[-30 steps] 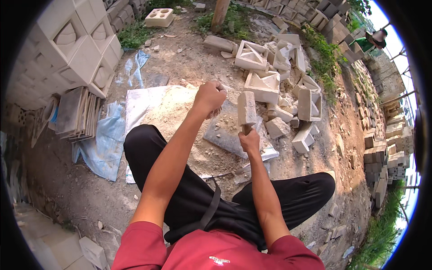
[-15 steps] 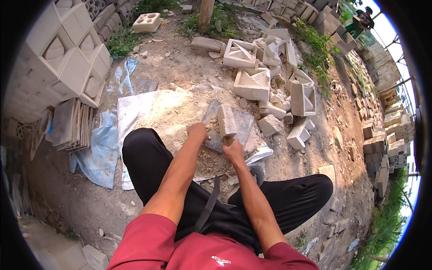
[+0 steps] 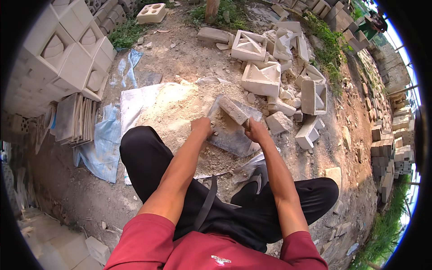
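Note:
My right hand (image 3: 257, 131) is closed around the short handle of a dusty mallet (image 3: 233, 110) with a thick, blocky head. The head slants over a flat grey slab (image 3: 231, 140); whether it touches the slab I cannot tell. At the slab's left edge my left hand (image 3: 201, 126) is closed, with its fingers curled down toward the crumbs there. What it holds, if anything, is hidden. Pale crushed rubble (image 3: 175, 105) surrounds the slab on a white sheet (image 3: 135, 103), spread between my bent knees and beyond.
Broken cream-coloured blocks (image 3: 261, 80) lie heaped beyond the slab to the right. Patterned blocks (image 3: 74, 58) are stacked at the left, above upright thin boards (image 3: 74, 119) and a blue sheet (image 3: 101, 150). A wooden post (image 3: 212, 10) stands at the back. Another person (image 3: 372, 24) is far right.
My right hand has moved right and away from me, and the mallet has swung from pointing away to slanting leftward over the slab. My left hand stays by the slab's edge.

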A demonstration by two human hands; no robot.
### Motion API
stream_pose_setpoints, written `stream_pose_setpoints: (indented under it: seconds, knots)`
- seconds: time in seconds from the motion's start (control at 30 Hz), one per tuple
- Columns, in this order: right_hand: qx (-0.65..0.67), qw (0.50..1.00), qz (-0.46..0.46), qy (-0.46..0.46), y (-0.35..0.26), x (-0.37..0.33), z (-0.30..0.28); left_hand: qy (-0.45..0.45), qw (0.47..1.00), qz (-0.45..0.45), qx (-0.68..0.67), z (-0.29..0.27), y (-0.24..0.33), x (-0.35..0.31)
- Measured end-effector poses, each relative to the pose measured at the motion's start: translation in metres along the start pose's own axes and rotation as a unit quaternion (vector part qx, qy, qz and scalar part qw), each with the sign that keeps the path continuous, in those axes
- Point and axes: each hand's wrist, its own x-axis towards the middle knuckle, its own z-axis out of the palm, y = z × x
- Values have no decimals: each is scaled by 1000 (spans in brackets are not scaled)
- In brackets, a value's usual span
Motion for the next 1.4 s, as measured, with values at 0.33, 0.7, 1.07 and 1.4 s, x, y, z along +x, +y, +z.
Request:
stream_pose_setpoints:
  seconds: [0.33, 0.7, 1.07, 1.4]
  knots:
    - [-47, 997, -50, 19, -7, 26, -26, 28, 992, 81, -97, 15, -13, 4]
    - [-100, 990, -97, -25, -23, 27, -55, 31, 984, 48, -171, -31, -45, -42]
    - [-251, 941, -184, 133, -20, 14, -53, 262, 921, 115, -263, -166, -34, -177]
    - [203, 948, 237, 64, 0, -28, -34, 385, 843, 305, -222, -248, 21, -319]
